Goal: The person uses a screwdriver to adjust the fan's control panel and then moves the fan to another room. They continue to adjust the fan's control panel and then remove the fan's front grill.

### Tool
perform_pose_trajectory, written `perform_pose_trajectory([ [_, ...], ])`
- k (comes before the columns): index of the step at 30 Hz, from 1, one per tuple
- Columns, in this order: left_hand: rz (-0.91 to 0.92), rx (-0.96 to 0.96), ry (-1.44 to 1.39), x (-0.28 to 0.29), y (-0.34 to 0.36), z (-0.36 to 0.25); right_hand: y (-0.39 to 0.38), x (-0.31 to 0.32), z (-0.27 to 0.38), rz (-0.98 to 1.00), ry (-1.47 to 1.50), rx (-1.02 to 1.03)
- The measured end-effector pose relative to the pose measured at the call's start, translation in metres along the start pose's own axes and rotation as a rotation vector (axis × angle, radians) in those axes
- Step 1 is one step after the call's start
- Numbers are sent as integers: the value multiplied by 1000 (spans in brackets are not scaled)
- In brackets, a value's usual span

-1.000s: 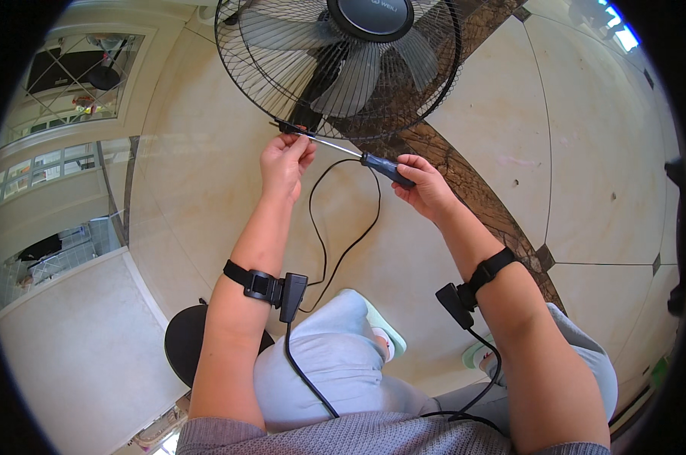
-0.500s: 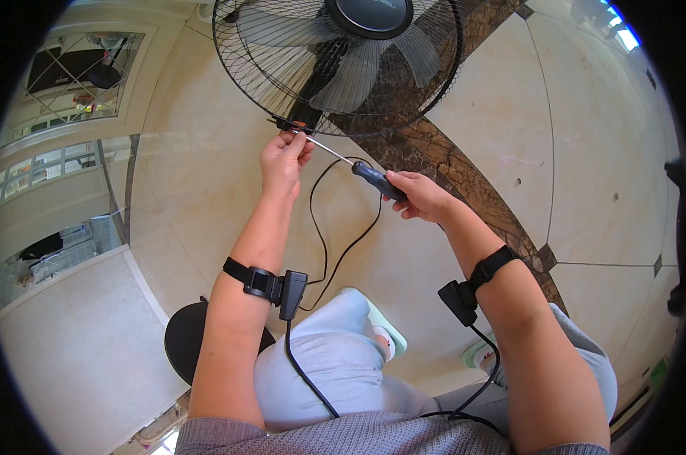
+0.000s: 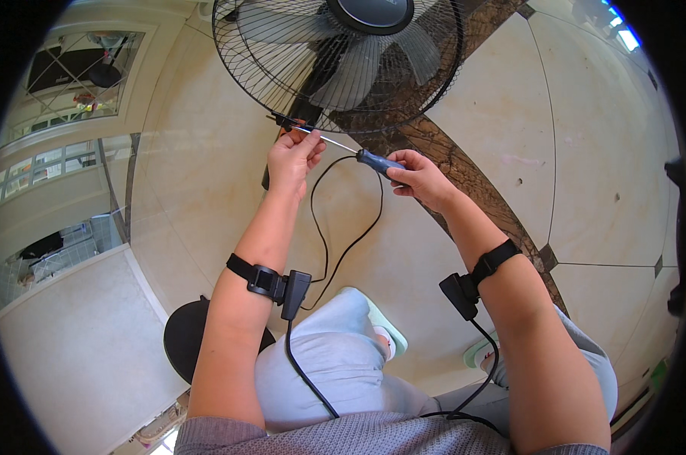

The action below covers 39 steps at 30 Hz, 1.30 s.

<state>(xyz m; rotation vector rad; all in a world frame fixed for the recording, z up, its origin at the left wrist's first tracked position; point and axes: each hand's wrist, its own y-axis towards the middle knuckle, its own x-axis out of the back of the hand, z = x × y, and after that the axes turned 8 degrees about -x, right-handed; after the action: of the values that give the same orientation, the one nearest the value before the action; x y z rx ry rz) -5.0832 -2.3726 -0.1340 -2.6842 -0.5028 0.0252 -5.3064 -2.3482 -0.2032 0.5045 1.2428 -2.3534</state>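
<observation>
A screwdriver [image 3: 379, 162] with a dark blue handle and thin metal shaft lies nearly level below a black fan. My right hand [image 3: 423, 180] is closed round the handle's end. The fingers of my left hand [image 3: 291, 161] pinch the shaft near its far end. The shaft's tip reaches a small black clip [image 3: 284, 121] with an orange-red part at the lower rim of the fan's wire guard [image 3: 252, 89]. Just what the tip touches is too small to tell. Behind the wires show grey translucent blades [image 3: 350, 76] and a round dark hub cover [image 3: 371, 11].
A black cable [image 3: 347, 267] loops over the beige tiled floor [image 3: 494, 144], which a brown marble band [image 3: 472, 176] crosses. At lower left stand a white panel [image 3: 78, 334] and a round black seat [image 3: 185, 341]. Straps with small black boxes [image 3: 296, 294] sit on both my forearms.
The screwdriver has tilted nearer to level, its handle end rising. My right hand has shifted slightly up and its fingers have changed position. My left hand has slid a little right.
</observation>
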Motion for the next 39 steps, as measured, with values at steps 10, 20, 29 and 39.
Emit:
perform_pose_trajectory([
  [10,73,-42,-56,3,1,2,2,3,12,-6,-442,4],
  [20,91,-15,16,2,4,0,7,4,9,-59,-524,163],
  [29,72,29,-74,1,4,5,14,5,12,-101,-688,167],
  [39,117,14,-108,2,2,3,12,7,11,22,-571,68],
])
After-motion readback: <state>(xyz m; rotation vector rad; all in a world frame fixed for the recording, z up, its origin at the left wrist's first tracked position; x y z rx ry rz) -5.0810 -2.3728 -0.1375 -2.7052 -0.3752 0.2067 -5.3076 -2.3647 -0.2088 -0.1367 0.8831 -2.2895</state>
